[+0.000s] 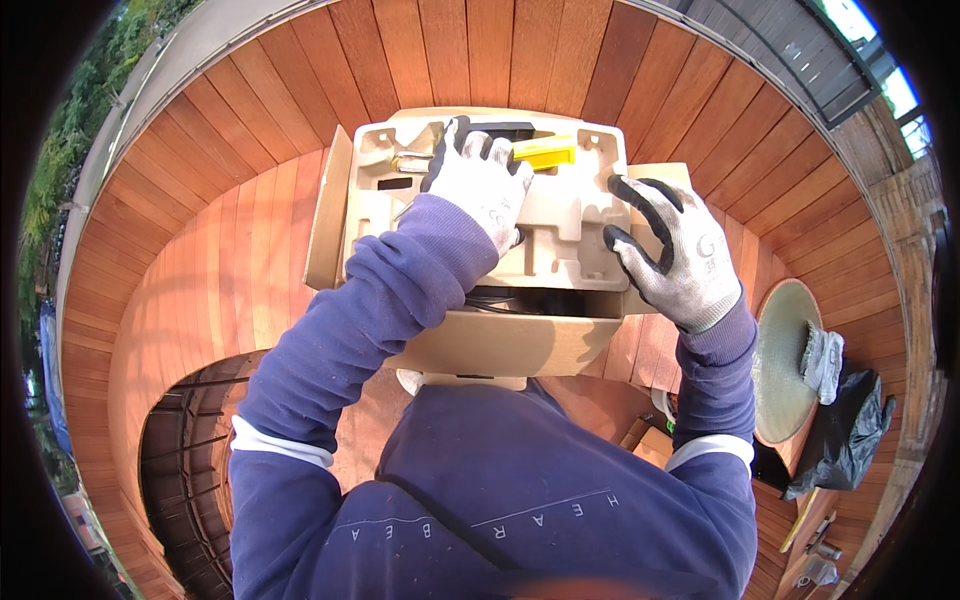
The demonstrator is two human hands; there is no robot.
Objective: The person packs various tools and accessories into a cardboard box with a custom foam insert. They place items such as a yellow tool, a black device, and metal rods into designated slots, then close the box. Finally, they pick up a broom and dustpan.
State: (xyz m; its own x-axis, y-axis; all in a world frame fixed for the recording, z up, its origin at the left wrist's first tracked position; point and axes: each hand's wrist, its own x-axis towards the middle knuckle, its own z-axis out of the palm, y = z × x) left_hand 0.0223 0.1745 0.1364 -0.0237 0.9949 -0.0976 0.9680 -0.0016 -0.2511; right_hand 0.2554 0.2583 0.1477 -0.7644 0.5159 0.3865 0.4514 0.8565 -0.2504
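A moulded beige pulp tray (565,205) sits tilted in the top of a cardboard box (510,340) in front of me. My left hand (478,185), in a white glove with dark fingertips, lies over the tray's left half with its fingers apart. Beside those fingers are a yellow piece (545,152) and a black piece (505,130) in the tray's recesses; what lies under the palm is hidden. At the tray's right edge, my gloved right hand (685,250) has thumb and fingers spread, holding nothing I can see.
Dark items (540,302) show in the gap between tray and near box wall. Curved wooden decking (230,250) surrounds me, with a dark opening (190,450) at lower left. To the right are a round pale-green disc (785,360) and a black plastic bag (845,435).
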